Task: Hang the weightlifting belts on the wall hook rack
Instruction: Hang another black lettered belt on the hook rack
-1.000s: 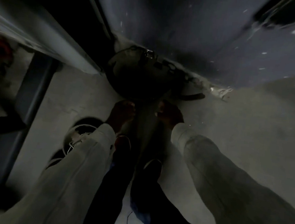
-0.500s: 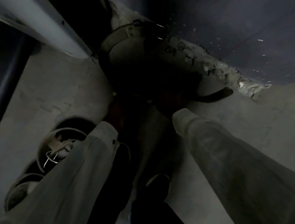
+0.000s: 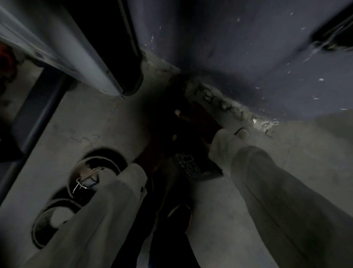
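The scene is very dark. I hold a dark weightlifting belt [image 3: 196, 167] low in front of me, near where the floor meets the grey-blue wall [image 3: 231, 53]. Its patterned end hangs between my wrists. My left hand [image 3: 155, 151] grips the belt from the left. Just below the wall's base, my right hand [image 3: 196, 118] grips it from the right. Two more belts lie coiled on the floor at my left: one with a shiny metal buckle [image 3: 95, 169] and one nearer me [image 3: 53, 219], partly hidden by my left sleeve. No hook rack is visible.
A pale pipe or beam [image 3: 72, 45] slants down at the left, with a dark bar [image 3: 37, 108] beyond it. The concrete floor [image 3: 297, 155] stretches to the right. My shoes [image 3: 177, 217] stand just behind the held belt. The wall's base is chipped [image 3: 258, 119].
The dark belt lay coiled on the floor against the wall. My hands reached down onto it and have now gathered it up off the floor.
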Demonstrator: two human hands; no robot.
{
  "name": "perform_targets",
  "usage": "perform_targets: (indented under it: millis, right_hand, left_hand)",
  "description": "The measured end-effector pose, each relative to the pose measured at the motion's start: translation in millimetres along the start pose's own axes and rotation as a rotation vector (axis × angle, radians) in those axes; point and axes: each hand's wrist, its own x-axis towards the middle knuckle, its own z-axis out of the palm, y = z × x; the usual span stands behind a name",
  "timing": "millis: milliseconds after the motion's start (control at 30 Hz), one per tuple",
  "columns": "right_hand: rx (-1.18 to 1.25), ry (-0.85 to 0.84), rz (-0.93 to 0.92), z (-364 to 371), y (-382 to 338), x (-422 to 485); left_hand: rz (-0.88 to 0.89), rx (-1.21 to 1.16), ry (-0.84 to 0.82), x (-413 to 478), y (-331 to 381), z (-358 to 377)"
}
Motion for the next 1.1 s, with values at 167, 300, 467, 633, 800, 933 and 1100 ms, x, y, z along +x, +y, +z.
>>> perform_targets:
  millis: [167, 300, 467, 633, 800, 933, 1100]
  right_hand:
    - [0.104, 0.064, 0.077, -31, -20, -91]
    - [0.143, -0.045, 0.131, -36, -31, -177]
    - [0.495, 0.185, 0.131, -66, -92, -259]
    - [0.501, 0.321, 0.018, -78, -171, -344]
    - [0.463, 0.261, -0.079, -66, -223, -429]
    - [0.443, 0.23, -0.157, -46, -257, -494]
    - [0.48, 0.445, -0.322, -40, -307, -566]
  left_hand:
    - [-0.262, -0.879, 0.004, -44, 97, 12]
    - [-0.289, -0.518, -0.006, -55, 159, 11]
    - [-0.042, -0.346, -0.115, -152, 238, 33]
    - [0.014, -0.193, -0.179, -267, 311, 39]
    - [0.116, -0.106, -0.077, -333, 401, -9]
    - [0.418, 0.046, 0.046, -397, 456, -28]
    - [0.546, 0.041, -0.138, -476, 471, -41]
